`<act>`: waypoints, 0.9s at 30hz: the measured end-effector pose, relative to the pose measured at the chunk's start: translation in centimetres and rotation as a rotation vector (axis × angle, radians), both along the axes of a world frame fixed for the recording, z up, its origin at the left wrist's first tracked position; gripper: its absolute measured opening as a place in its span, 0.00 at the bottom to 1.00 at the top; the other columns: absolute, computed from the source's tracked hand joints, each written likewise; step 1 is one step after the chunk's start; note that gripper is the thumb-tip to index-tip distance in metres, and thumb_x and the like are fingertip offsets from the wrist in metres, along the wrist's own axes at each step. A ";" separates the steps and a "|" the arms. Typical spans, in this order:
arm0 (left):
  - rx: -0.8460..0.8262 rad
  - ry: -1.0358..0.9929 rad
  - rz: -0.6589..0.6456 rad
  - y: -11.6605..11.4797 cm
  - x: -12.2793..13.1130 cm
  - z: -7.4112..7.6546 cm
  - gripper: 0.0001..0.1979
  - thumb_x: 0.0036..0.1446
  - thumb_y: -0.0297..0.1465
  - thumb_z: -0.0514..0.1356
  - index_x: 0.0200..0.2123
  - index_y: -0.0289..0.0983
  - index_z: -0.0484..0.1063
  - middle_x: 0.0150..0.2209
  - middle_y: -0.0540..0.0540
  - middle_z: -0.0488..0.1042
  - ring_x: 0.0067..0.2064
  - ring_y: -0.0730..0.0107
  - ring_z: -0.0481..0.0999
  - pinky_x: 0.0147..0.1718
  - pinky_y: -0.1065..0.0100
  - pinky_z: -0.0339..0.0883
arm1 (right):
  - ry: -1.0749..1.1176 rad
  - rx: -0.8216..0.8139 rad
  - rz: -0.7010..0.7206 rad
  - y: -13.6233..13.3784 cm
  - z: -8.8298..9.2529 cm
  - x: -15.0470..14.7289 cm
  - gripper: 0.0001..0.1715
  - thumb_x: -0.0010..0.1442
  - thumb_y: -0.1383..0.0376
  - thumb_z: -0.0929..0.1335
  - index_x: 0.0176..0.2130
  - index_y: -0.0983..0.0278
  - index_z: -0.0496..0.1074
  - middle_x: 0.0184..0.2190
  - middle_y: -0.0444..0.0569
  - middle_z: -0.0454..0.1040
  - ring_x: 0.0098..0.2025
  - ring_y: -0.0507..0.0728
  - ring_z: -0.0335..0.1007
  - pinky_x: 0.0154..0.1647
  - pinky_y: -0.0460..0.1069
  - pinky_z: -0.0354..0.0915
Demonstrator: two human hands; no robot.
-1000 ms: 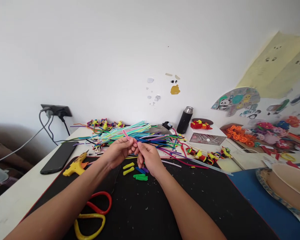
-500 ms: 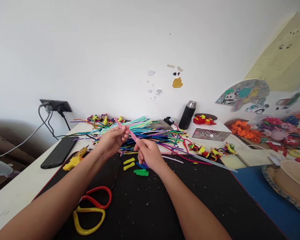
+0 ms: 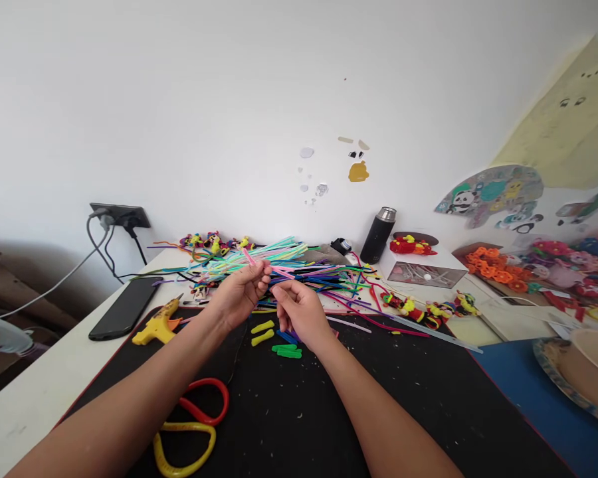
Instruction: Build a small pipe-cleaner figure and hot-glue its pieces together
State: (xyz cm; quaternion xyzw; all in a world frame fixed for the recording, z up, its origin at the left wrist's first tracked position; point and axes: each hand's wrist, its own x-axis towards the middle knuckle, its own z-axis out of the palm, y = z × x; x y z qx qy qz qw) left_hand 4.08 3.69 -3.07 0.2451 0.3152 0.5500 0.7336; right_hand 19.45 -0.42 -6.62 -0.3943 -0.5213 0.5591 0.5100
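Pink pipe cleaners (image 3: 283, 271) stick out from both sides of my left hand (image 3: 244, 289), pinched between its thumb and fingers; their right ends fan apart slightly. Just below those ends is my right hand (image 3: 303, 311), its thumb and fingers curled together; whether anything is between them is hidden. Below the hands, short folded pieces of yellow pipe cleaner (image 3: 262, 333), green pipe cleaner (image 3: 288, 351) and blue pipe cleaner (image 3: 286, 336) lie on the black mat (image 3: 289, 411). Behind the hands spreads a big pile of multicoloured pipe cleaners (image 3: 279, 251).
Scissors (image 3: 185, 451) with red and yellow handles lie partly under my left forearm. At left are a yellow glue gun (image 3: 155, 325) and a phone (image 3: 124, 309). A black flask (image 3: 377, 236), a white box (image 3: 423, 267) and small pipe-cleaner figures (image 3: 431, 309) stand at right.
The right ends of the pink pipe cleaners have come away from my right hand's fingertips and spread slightly. My left hand still pinches them. The whole view has shifted a little.
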 end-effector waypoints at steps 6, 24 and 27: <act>-0.022 0.027 -0.055 -0.8 0.8 -0.3 0.02 0.62 0.21 0.67 0.35 0.29 0.80 0.29 0.45 0.79 0.26 0.77 0.77 0.25 0.80 0.74 | 0.033 0.047 -0.120 0.0 0.6 0.5 0.24 0.61 0.47 0.72 0.44 0.64 0.74 0.20 0.37 0.69 0.13 0.48 0.63 0.13 0.43 0.53; -0.057 0.017 -0.120 -2.1 2.0 -0.5 0.13 0.70 0.19 0.56 0.35 0.25 0.79 0.29 0.44 0.79 0.24 0.77 0.78 0.22 0.79 0.74 | 0.063 0.113 -0.206 0.2 1.0 1.1 0.23 0.64 0.46 0.71 0.33 0.62 0.70 0.15 0.36 0.66 0.13 0.48 0.61 0.14 0.42 0.54; -0.026 0.018 -0.139 -1.8 1.5 -0.6 0.08 0.68 0.19 0.60 0.37 0.26 0.80 0.29 0.44 0.80 0.25 0.76 0.78 0.24 0.78 0.75 | 0.088 0.075 -0.200 0.3 0.9 1.2 0.24 0.62 0.45 0.72 0.32 0.62 0.69 0.14 0.36 0.65 0.13 0.49 0.61 0.13 0.42 0.53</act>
